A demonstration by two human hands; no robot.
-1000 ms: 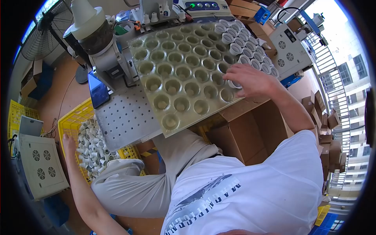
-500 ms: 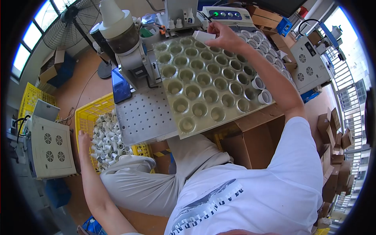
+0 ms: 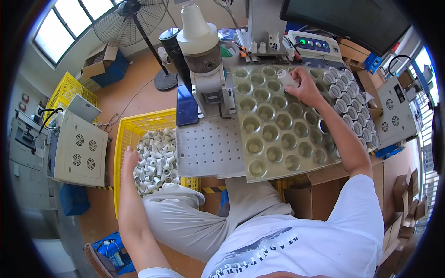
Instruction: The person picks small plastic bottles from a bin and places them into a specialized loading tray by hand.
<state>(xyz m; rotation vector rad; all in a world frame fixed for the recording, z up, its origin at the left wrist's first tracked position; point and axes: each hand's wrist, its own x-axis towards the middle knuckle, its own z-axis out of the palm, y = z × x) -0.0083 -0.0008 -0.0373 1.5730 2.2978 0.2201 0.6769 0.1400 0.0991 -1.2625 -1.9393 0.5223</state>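
My right hand (image 3: 303,87) is closed on a white plastic fitting (image 3: 287,78), a short tube held tilted between thumb and fingers. It is over the back rows of a translucent tray (image 3: 252,178) with round pockets. White fittings (image 3: 345,97) stand in the tray's right part; pockets at the left and middle show none. My left hand (image 3: 130,158) is at the left side of a yellow crate (image 3: 121,139), beside a heap of loose white fittings (image 3: 157,160). Its fingers look curled in; whatever they may hold is hidden.
A perforated metal plate (image 3: 208,148) lies between crate and tray, with a blue phone (image 3: 187,105) near its back-left edge. Behind it stands a machine with a white hopper (image 3: 198,37). A control box (image 3: 315,44) and a monitor (image 3: 347,21) are at the back right.
The whole view has shifted, so the scene sits further right and lower. My right hand has turned the fitting from nearly level to a steeper tilt. My left hand remains by the crate's left side.
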